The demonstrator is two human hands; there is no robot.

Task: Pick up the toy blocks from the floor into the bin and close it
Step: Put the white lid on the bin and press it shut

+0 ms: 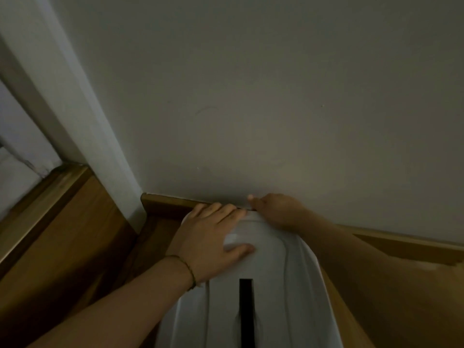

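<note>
A white plastic bin lid (273,285) with a dark narrow slot (246,312) down its middle covers the bin, which stands against the wall. My left hand (213,237) lies flat on the lid's far left part, fingers spread and straight, pressing down. My right hand (276,209) rests on the lid's far edge by the wall, fingers curled over the rim, thumb pointing left. The bin's inside and any toy blocks are hidden under the lid.
A grey wall (251,96) rises right behind the bin, with a wooden skirting board (170,203) at its foot. Wooden floor (62,247) spreads to the left. A white door frame (82,116) stands at the left.
</note>
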